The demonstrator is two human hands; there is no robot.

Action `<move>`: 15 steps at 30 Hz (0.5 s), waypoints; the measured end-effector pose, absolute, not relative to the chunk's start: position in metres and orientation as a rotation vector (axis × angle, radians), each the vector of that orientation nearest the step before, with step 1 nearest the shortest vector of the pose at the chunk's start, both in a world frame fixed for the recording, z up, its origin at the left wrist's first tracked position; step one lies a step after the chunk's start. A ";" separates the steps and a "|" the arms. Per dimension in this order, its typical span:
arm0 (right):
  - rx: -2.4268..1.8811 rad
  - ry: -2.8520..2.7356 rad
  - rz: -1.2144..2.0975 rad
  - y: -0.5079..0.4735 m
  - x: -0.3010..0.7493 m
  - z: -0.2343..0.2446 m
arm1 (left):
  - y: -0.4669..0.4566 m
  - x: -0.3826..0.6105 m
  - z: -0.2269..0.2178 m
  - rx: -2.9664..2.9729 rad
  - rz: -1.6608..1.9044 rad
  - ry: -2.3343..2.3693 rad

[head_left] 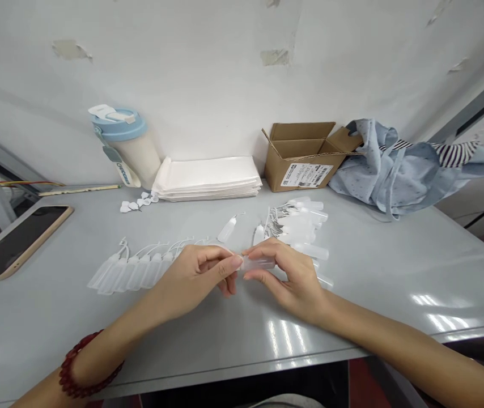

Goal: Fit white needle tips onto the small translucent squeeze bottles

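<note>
Between my two hands is a small translucent plastic bottle [259, 263], lying sideways just above the table. My left hand [202, 275] pinches its neck end between thumb and fingers. Around the bottle's body close the thumb and fingers of my right hand [295, 275]. A row of similar bottles with thin strapped caps [134, 272] lies to the left, partly hidden behind my left hand. Beyond my right hand is a heap of more such bottles [299, 221]. One single bottle [227, 230] rests apart, just past my fingers.
Along the wall stand a blue-lidded cup [134, 147], a stack of white packets [212, 175], an open cardboard box [301, 161] and a bundle of light blue cloth [378, 175]. Small white caps [134, 204] lie near the cup. A phone [12, 241] is at the left edge.
</note>
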State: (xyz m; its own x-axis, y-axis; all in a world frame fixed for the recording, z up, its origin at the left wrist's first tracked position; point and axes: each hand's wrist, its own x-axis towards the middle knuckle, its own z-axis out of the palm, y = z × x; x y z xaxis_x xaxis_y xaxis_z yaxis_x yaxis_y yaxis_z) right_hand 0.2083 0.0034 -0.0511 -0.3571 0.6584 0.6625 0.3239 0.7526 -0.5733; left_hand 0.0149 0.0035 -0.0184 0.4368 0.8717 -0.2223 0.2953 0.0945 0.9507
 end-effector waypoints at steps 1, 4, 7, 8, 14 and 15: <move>-0.710 -1.977 0.389 0.003 0.208 -0.051 | 0.004 0.014 -0.019 1.428 0.540 1.060; -0.637 -2.004 0.292 0.003 0.209 -0.053 | 0.003 0.013 -0.019 1.381 0.447 1.021; -0.644 -2.013 0.330 0.004 0.211 -0.053 | 0.001 0.014 -0.019 1.511 0.506 1.087; -0.662 -2.011 0.368 0.005 0.211 -0.053 | 0.000 0.015 -0.019 1.578 0.539 1.119; -0.748 -1.952 0.505 0.005 0.211 -0.049 | 0.002 0.014 -0.017 1.629 0.582 1.147; -0.738 -1.949 0.489 0.005 0.210 -0.048 | 0.003 0.013 -0.017 1.577 0.539 1.120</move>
State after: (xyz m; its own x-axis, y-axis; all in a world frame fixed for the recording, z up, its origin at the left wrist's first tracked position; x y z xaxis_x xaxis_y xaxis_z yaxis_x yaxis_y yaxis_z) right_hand 0.2105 0.0049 -0.0484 -0.3566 0.6755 0.6453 0.2905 0.7367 -0.6106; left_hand 0.0131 0.0030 -0.0166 0.4542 0.8669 -0.2055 0.3804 0.0199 0.9246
